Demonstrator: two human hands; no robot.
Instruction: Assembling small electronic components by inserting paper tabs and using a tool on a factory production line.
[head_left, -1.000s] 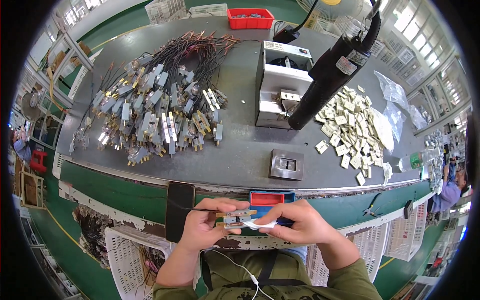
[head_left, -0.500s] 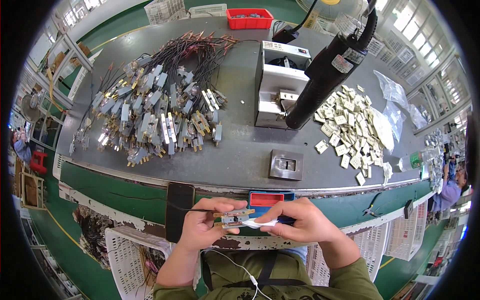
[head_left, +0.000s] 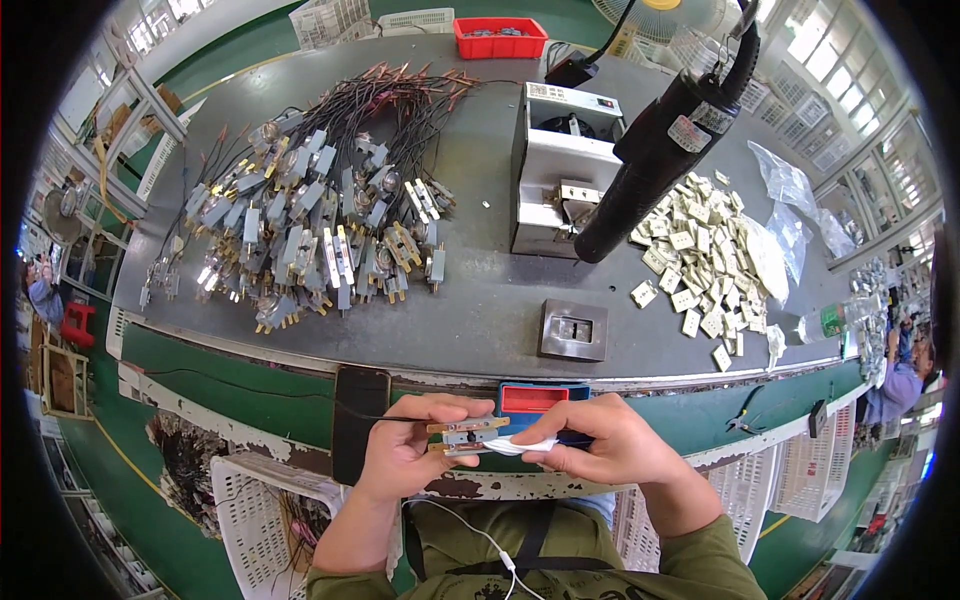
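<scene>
My left hand (head_left: 396, 452) grips a small grey plug part with brass strips (head_left: 468, 437) just past the table's front edge; a black wire runs off it to the left. In my right hand (head_left: 622, 440) a piece of white cloth or tissue (head_left: 526, 446) is pinched between thumb and fingers. Its left end touches the right end of the plug part. Just behind the hands sits a blue box with a red inside (head_left: 535, 399). A dark phone (head_left: 360, 425) lies beside my left hand.
Wired plug parts (head_left: 300, 220) are heaped on the left of the table. A black electric screwdriver (head_left: 655, 170) hangs before a metal machine (head_left: 565, 160). Cream plastic pieces (head_left: 705, 260) are piled right, and a steel fixture block (head_left: 572, 331) stands near the edge.
The hanging screwdriver has swung slightly to the right. Both hands keep their hold on the plug part and the white cloth, almost unmoved.
</scene>
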